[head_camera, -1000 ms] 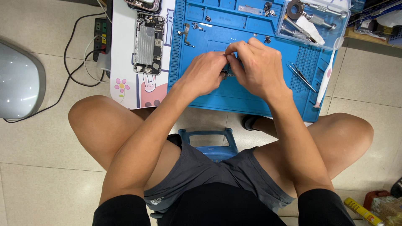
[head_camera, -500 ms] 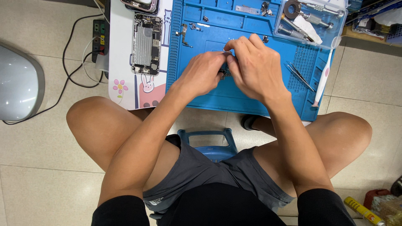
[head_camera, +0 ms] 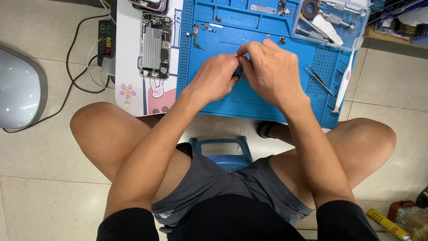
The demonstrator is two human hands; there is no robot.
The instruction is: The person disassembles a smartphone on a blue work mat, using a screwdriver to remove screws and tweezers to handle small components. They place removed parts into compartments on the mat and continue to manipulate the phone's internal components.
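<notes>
Hidden part: one small dark component at upper centre of the frame, mostly covered by both hands; its kind cannot be made out.
Left hand: one, fingers curled together, fingertips pinched at the component's edge.
Right hand: one, fingers bent and closed over the component from the right, touching the left hand's fingertips.
Grip detail: which hand bears the piece cannot be told, as the fingers block it.
Work mat: one, blue, upper centre; top edge cut off by the frame.
Opened phone body: one, upper left, lying on the white table just left of the mat; a second device above it is cut off.
Tweezers: two thin ones, side by side on the mat's right part.
Clear tray: one, upper right, holding metal tools, too crowded to count.
Loose small parts: several on the mat's upper left, too small to identify.
White-pink brush: one, along the mat's right edge.
Blue stool: one, centre, partly hidden between the knees.
</notes>
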